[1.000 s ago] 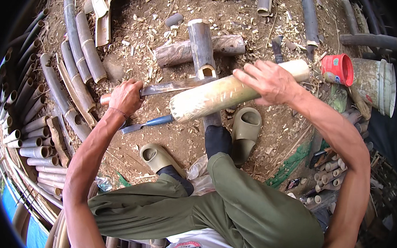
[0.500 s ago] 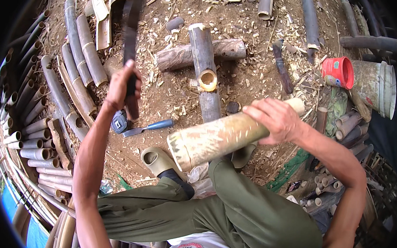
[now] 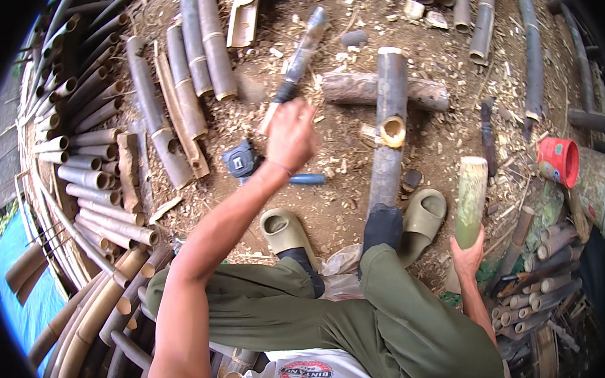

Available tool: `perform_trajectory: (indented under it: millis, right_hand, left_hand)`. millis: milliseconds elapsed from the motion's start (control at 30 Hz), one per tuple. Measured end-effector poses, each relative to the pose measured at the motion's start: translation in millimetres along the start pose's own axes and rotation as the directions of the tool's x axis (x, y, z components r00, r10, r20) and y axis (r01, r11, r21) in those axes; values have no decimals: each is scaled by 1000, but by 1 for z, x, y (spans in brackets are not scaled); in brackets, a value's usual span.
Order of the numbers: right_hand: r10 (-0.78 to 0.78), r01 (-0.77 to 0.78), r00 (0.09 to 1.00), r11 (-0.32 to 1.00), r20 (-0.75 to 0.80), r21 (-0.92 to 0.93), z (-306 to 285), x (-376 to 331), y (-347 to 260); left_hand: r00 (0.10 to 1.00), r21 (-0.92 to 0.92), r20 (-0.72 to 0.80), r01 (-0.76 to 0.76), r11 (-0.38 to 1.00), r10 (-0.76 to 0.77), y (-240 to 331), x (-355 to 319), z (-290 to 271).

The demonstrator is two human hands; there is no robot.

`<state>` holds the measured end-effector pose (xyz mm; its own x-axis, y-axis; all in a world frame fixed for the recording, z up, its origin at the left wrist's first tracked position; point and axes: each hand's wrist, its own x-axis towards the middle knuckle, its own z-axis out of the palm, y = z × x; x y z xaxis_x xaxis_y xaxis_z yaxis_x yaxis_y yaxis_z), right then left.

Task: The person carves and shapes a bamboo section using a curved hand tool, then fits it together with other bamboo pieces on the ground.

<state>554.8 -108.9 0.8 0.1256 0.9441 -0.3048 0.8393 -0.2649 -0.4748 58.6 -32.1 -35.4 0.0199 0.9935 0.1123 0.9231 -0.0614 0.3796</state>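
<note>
My left hand (image 3: pixel 292 136) is closed at the handle end of a long machete (image 3: pixel 304 50), its blade smeared by motion and angled away from me over the ground; the fingers' grip is partly hidden. To the right, beside my foot, my right hand (image 3: pixel 467 253) wraps the lower end of a thick, scraped green-and-pale bamboo piece (image 3: pixel 471 192), which stands nearly upright. Between my feet a dark bamboo pole (image 3: pixel 387 170) with a cut hole rests across a log (image 3: pixel 350 88). Under my left wrist lies a tool with a blue handle (image 3: pixel 307 179), beside a blue tape measure (image 3: pixel 240 160).
Another knife (image 3: pixel 486 134) lies near the right, by a red tub (image 3: pixel 558 162) and a dirty bucket (image 3: pixel 601 193). Bamboo lengths (image 3: pixel 158 118) lie at the left, with stacked poles (image 3: pixel 88 176) beyond them. Chips litter the soil.
The bamboo piece has swung from slanting across my knees to upright at my right side. My left hand has moved inward and lower with the machete. The view has shifted left.
</note>
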Motion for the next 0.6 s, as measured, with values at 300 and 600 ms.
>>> perform_trajectory:
  millis: [300, 600]
  right_hand:
    - [78, -87, 995, 982, -60, -166, 45, -54, 36]
    - [209, -206, 977, 976, 45, -67, 8, -43, 15]
  left_hand:
    - [893, 229, 448, -74, 971, -38, -12, -107, 2]
    - [991, -550, 108, 122, 826, -74, 87, 59, -66]
